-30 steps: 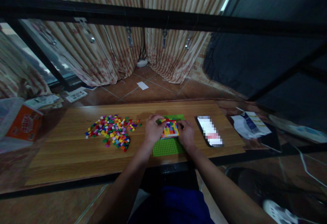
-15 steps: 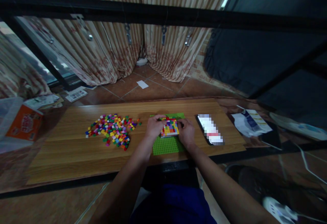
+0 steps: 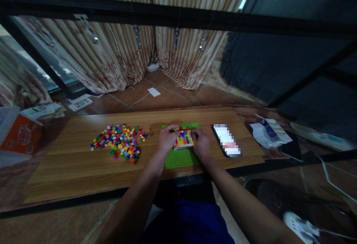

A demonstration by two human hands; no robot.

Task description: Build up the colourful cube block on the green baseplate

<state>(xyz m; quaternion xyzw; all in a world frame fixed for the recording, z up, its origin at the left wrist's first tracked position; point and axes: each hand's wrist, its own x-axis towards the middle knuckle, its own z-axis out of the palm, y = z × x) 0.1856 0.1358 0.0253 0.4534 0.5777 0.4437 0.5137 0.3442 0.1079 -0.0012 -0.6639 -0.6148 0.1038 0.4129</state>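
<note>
A small block of many-coloured toy bricks [image 3: 183, 139] sits over the green studded baseplate [image 3: 181, 159]. My left hand [image 3: 167, 139] grips its left side, fingers curled at the far left corner. On the other side, my right hand [image 3: 201, 142] has its fingers bent in against the right edge of the block. Whether a loose brick is between the right fingertips is too small to make out. Left of the baseplate lies a spread pile of loose toy bricks [image 3: 119, 140] in many colours.
On the wooden table [image 3: 69, 173], a phone [image 3: 227, 140] with a lit, blurred screen lies right of the baseplate. Papers [image 3: 270, 132] are beyond the table's right end. An orange box [image 3: 22, 134] stands at the far left. A dark metal bar [image 3: 178, 15] crosses above the table's far side.
The whole view has shifted slightly, so everything appears a little further left. Both hands stay at the brick block, with hardly any movement of their own.
</note>
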